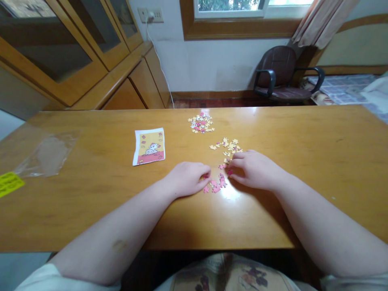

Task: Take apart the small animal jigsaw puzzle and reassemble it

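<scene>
My left hand (192, 177) rests on the table with its fingers curled, pinching a pink jigsaw puzzle piece (206, 176) that is partly covered by the fingertips. Just right of it lie several loose pink pieces (216, 186). My right hand (252, 169) has its thumb and fingers closed round another pink jigsaw puzzle piece (230, 172), mostly hidden under the fingertips. Beyond that hand is a scatter of yellow pieces (234, 145). A heap of mixed pink and yellow pieces (201, 123) sits near the far edge.
A picture card (150, 147) of a white animal on yellow and pink lies left of the pieces. Farther left are a clear plastic bag (48, 155) and a yellow label (11, 184). The wooden table (97, 202) ends just before my lap; a chair (280, 72) stands beyond it.
</scene>
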The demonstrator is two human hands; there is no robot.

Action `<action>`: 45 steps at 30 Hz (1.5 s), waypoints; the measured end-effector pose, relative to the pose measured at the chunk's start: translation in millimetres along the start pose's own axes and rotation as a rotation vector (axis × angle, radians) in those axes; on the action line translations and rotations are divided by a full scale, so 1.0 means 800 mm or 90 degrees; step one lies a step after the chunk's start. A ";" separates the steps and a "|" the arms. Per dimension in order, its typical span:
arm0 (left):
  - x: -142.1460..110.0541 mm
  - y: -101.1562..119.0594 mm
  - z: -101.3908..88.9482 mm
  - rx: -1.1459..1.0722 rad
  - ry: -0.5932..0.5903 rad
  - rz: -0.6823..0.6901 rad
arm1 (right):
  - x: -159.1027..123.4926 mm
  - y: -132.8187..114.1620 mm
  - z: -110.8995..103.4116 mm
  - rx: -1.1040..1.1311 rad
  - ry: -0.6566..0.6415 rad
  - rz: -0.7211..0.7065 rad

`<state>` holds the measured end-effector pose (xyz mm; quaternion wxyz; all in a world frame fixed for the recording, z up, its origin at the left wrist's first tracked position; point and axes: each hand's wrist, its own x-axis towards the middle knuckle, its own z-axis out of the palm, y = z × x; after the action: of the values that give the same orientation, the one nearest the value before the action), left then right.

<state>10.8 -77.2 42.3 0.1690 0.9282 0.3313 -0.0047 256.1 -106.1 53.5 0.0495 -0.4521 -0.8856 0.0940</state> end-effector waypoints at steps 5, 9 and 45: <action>-0.003 0.006 -0.002 -0.036 -0.037 0.125 | 0.002 -0.006 0.016 0.068 0.008 -0.063; -0.005 0.005 -0.003 -0.026 -0.063 0.147 | 0.003 -0.004 0.025 0.100 -0.013 -0.066; -0.003 -0.009 -0.006 0.014 -0.053 0.125 | 0.007 -0.039 0.044 0.093 0.055 -0.119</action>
<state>4.1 -71.5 44.9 0.1722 0.9570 0.2314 -0.0304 221.9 -124.3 25.8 0.1289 -0.3664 -0.9118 0.1333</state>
